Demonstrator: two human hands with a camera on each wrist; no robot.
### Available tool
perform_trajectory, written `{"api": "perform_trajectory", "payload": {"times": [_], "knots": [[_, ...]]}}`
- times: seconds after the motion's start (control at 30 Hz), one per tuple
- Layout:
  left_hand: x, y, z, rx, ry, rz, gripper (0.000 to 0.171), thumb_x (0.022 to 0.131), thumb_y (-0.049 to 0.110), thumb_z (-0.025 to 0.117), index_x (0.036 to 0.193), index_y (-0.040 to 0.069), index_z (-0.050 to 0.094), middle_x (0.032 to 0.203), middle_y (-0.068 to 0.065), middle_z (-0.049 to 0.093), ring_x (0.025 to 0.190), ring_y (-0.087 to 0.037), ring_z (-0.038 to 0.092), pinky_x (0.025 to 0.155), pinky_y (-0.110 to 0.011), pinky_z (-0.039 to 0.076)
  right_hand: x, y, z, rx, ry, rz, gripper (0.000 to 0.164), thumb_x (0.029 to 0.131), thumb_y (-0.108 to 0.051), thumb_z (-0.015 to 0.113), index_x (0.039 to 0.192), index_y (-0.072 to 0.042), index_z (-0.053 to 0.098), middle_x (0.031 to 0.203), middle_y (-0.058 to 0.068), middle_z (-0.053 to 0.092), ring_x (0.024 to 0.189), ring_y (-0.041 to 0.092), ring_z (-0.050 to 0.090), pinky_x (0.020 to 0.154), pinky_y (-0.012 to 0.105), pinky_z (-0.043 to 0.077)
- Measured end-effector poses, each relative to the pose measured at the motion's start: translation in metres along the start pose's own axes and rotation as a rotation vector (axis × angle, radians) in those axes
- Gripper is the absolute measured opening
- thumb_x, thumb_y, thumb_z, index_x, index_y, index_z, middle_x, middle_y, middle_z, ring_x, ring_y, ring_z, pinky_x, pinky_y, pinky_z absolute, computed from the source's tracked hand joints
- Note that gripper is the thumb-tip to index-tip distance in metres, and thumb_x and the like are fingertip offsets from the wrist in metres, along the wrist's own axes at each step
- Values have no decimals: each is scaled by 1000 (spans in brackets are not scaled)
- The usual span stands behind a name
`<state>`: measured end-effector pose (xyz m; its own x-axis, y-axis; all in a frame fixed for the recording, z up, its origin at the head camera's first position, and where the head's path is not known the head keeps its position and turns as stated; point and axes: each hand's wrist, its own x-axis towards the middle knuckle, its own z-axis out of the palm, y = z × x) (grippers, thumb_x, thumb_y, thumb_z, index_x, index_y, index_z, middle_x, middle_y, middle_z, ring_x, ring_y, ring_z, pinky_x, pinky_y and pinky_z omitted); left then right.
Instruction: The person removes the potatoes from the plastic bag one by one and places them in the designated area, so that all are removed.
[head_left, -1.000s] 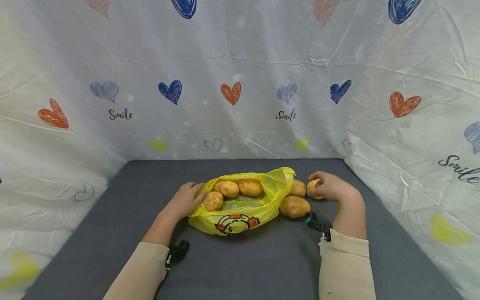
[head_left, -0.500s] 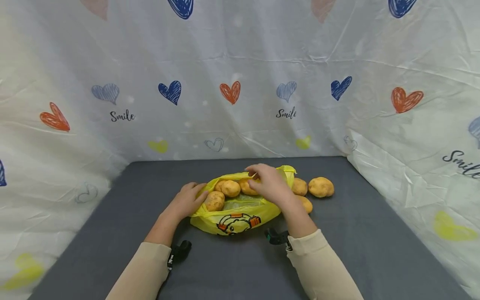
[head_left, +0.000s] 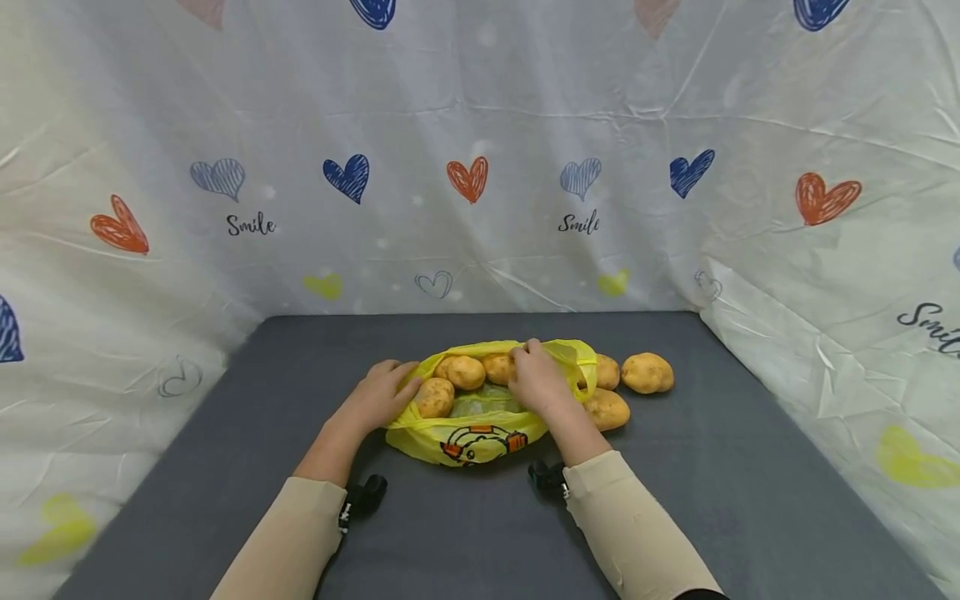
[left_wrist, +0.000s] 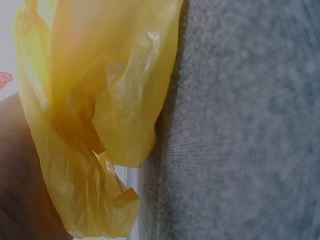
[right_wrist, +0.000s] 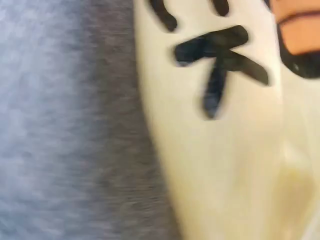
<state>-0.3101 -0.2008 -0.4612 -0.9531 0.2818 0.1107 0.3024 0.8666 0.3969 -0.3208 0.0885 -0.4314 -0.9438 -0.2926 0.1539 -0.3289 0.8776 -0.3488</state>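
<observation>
In the head view a yellow plastic bag (head_left: 431, 446) with a cartoon print lies on its side, mouth facing up. Several potatoes sit inside, among them a front-left potato (head_left: 435, 397) and a middle potato (head_left: 467, 372). My left hand (head_left: 384, 396) grips the bag's left rim, fingers over the edge; the left wrist view shows yellow film (left_wrist: 125, 95) by the hand. My right hand (head_left: 538, 382) reaches into the opening, fingers bent at the right end of the back potato (head_left: 496, 365), hiding that end. The right wrist view shows only the bag's printed side (right_wrist: 225, 150) and tabletop.
Right of the bag, outside it, lie three potatoes: a far-right one (head_left: 647, 372), one partly behind the bag edge (head_left: 607, 372) and a nearer one (head_left: 608, 409). The dark grey table (head_left: 450, 533) meets a white heart-printed curtain (head_left: 517, 250) behind and at both sides.
My right hand has let go of the far-right potato and moved left over the bag, then down into its opening. My left hand stays on the bag's left rim.
</observation>
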Motion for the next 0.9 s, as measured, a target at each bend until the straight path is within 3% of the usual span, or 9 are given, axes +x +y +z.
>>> {"api": "perform_trajectory", "payload": {"times": [0.17,0.4,0.67,0.77,0.9], "knots": [[-1,0,0,7,-7,-6,55,111,39,44,155,7,46,149,-28,46,139,-47,39,110,-65,36,2,8,9,-59,-11,-16,67,94,-14,78,149,6,46,147,25,47,131,41,52,106,51,47],[-2,1,0,10,-4,-3,54,111,39,45,155,6,46,148,-27,46,139,-47,39,110,-65,36,5,11,14,-79,41,30,58,96,-23,76,143,3,53,140,22,51,120,38,59,96,50,54],[-1,2,-3,13,0,0,54,111,38,46,154,5,47,148,-27,47,139,-46,40,111,-64,36,9,9,13,-51,102,59,43,85,-29,88,114,-4,66,110,12,61,93,29,63,78,43,56],[-1,2,-2,17,-2,-1,54,111,38,46,154,5,47,148,-27,47,139,-46,40,110,-64,36,10,9,15,-57,82,61,50,87,-31,86,122,-4,63,115,14,62,96,30,65,79,45,57],[0,3,-1,17,-8,-1,54,111,39,45,155,6,47,148,-27,46,139,-47,39,110,-64,36,9,9,14,-69,54,74,67,88,-29,85,140,2,56,138,22,55,115,37,62,90,51,56]]}}
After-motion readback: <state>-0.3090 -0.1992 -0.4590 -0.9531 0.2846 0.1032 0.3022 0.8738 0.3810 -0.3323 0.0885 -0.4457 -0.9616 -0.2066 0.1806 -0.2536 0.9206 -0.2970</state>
